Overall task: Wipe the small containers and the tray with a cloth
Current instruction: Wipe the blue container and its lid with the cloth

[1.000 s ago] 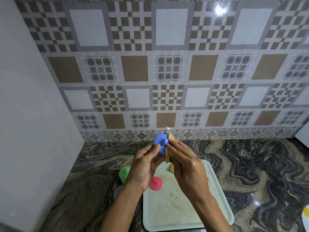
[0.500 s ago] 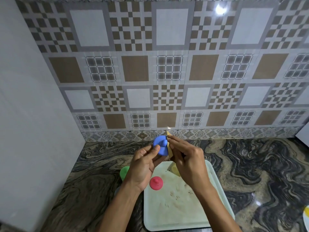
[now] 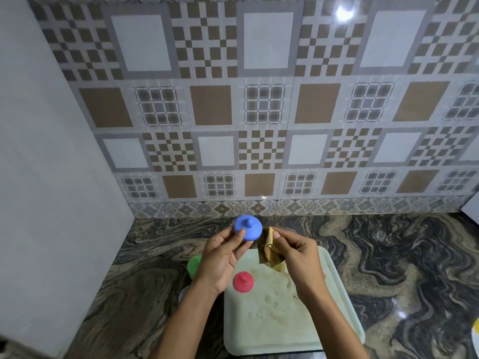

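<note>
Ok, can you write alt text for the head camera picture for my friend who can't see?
A left hand holds up a small blue container while the right hand grips a brown cloth just beside it, above a dusty pale tray. A red container sits on the tray; a green container stands left of it.

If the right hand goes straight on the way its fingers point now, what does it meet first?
Probably the blue container in the left hand; the cloth that the right hand holds would touch it first. Depth is unclear.
</note>
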